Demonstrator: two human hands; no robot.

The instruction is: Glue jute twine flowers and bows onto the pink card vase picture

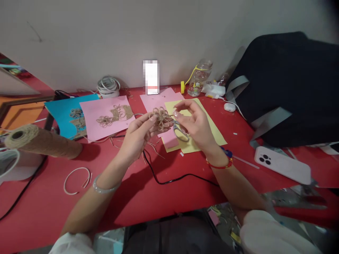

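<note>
Between my hands, above the red table, is a flower of looped jute twine. My left hand is closed, pinching the flower's left edge with the thumb on top. At the flower's right side my right hand has thumb and forefinger nearly together on a strand of the twine. Just below the right fingers lie scissors, their grey handles showing and their blades mostly hidden. Yellow paper and pink paper lie beneath. Loose twine ends are scattered under the left hand.
A twine spool lies at left, near a cut ring. Pink and blue sheets carry twine shapes. A lit phone, bottle, black bag and pale phone stand around. A black cable crosses the front.
</note>
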